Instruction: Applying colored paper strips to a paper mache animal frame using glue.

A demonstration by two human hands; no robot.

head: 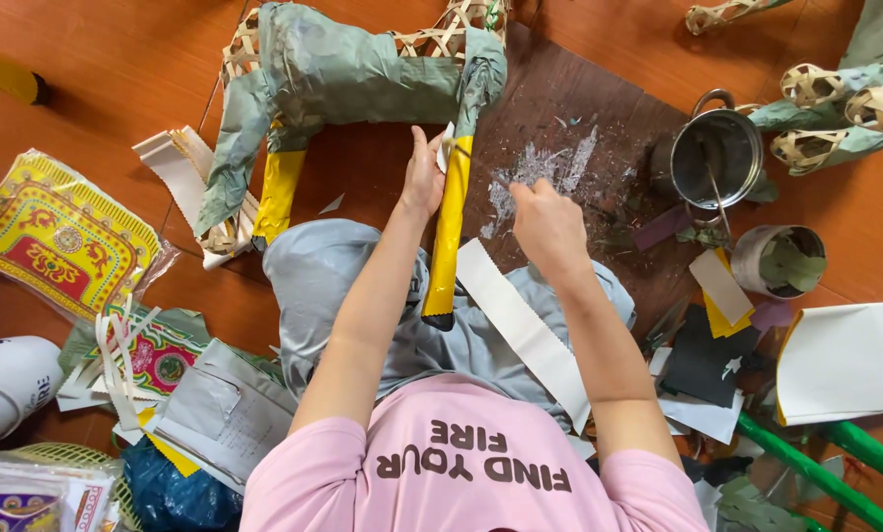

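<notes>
A woven bamboo animal frame point(441, 34) wrapped in green paper point(343, 69) stands on the floor before me. Two of its legs are covered in yellow paper, one on the left point(279, 192) and one in the middle point(448, 236). My left hand point(423, 182) grips the top of the middle leg, where a small white piece point(444, 150) sits by my fingers. To its right, my right hand point(550, 229) is closed at the upper end of a long white paper strip point(525, 330) that lies across my grey-clad lap.
A metal pot point(715, 156) and a small round container of green scraps point(781, 261) stand at the right, near paper offcuts point(717, 286). More wrapped bamboo frames point(836, 108) lie top right. Patterned yellow paper point(57, 236), white strips point(177, 175), white sheets point(846, 360) and green poles point(821, 478) surround me.
</notes>
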